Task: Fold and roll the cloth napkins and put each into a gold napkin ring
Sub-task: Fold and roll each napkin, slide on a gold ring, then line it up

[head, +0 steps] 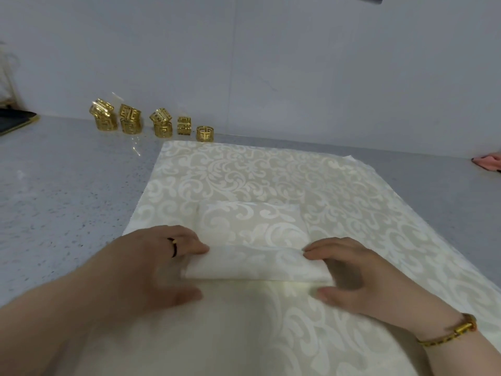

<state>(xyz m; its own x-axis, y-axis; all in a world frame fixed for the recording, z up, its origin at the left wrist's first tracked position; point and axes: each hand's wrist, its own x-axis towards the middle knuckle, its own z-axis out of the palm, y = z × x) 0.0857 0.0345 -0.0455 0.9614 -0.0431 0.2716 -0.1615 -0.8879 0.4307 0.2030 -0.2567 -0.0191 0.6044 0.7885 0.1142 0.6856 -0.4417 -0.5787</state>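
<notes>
A cream damask napkin (254,234), folded small and partly rolled from its near edge, lies on top of a large spread cream napkin (244,172). My left hand (162,256) grips the roll's left end, fingers on top and thumb below. My right hand (349,270) grips the right end the same way. Several gold napkin rings (160,122) stand in a row near the wall at the back left, some stacked in pairs.
The napkins lie on a grey speckled counter (67,191) against a pale wall. A dark flat object (13,120) sits at the far left edge. A pink cloth (489,162) shows at the right edge.
</notes>
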